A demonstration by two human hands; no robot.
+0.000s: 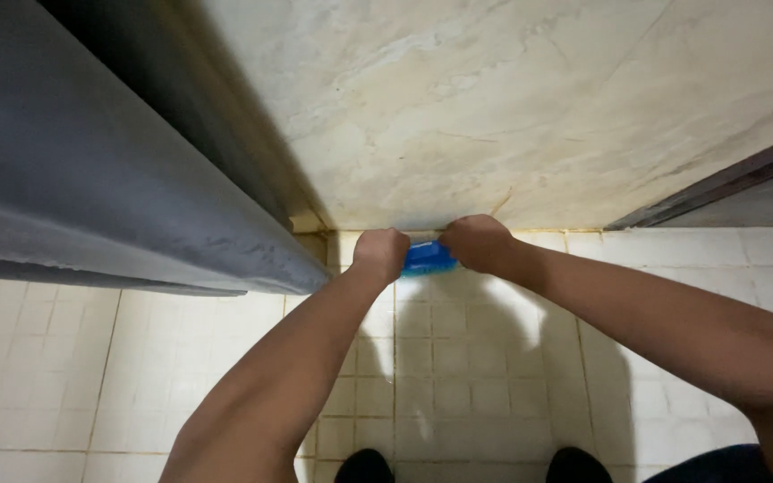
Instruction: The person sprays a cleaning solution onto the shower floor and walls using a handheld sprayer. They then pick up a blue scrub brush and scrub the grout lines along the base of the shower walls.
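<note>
A small blue plastic object [428,258] lies low at the foot of a marbled beige wall [494,107], where the wall meets the tiled floor. My left hand [381,251] is closed on its left end and my right hand [479,243] is closed on its right end. Both arms stretch forward and down to it. Most of the blue object is hidden by my fingers, so I cannot tell its exact shape.
A dark grey door or panel [91,170] stands at the left, close to my left arm. Small white square tiles [458,358] cover the floor. A dark door frame [726,183] runs at the right. The tips of my dark shoes [364,467] show at the bottom.
</note>
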